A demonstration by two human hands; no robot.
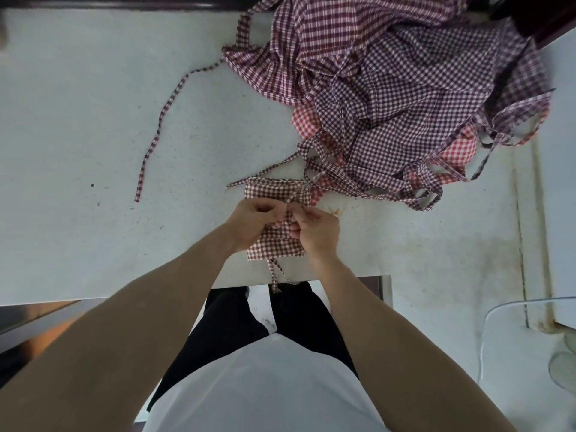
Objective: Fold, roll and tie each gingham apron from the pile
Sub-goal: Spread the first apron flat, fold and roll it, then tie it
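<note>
A pale desk (93,120) fills the view from above; its far edge is cut off at the top of the frame. At left, a loose gingham strap (162,116) trails across the bare surface, its upper end running into the pile (405,88) of unfolded gingham aprons at upper right. The pile is partly cropped by the top edge, and a red-checked apron (304,121) shows only in patches beneath the purple-checked ones, so the number of aprons cannot be told. At centre, near the desk's front edge, lies a rolled brown-checked apron (274,190), its middle hidden by both hands. The left hand (255,218) has its fingers curled, pinching the tie (290,210) that crosses the roll; the right hand (316,230) likewise pinches the tie with curled fingers, the two hands touching. Whether a knot is formed is hidden between the fingertips. A tie end (276,275) hangs over the front edge. At lower right, a clear chair back (498,322) is cut off by the frame.
</note>
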